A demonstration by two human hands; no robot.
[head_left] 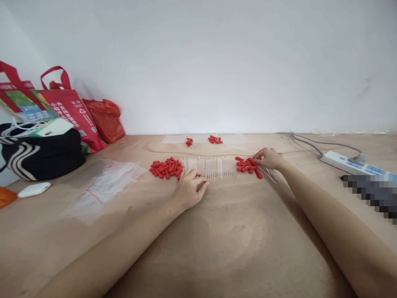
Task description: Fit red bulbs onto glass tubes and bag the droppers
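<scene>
A row of thin clear tubes (217, 167) lies across the middle of the wooden table (235, 240). Red caps sit in a pile (166, 168) at the row's left end and in a smaller pile (247, 165) at its right end. My left hand (189, 189) rests just in front of the tubes, fingers curled and pinched on something I cannot make out. My right hand (268, 158) reaches to the right pile, fingertips pinched on a red cap at its edge. A few clear tubes (270, 174) lie loose under that wrist.
Clear zip bags (105, 184) lie at the left. Further back, more red caps (214, 140) sit on a clear sheet. Red shopping bags (71, 109), a black striped bag (40, 155) and a white case (34, 189) stand left. A power strip (353, 164) lies right.
</scene>
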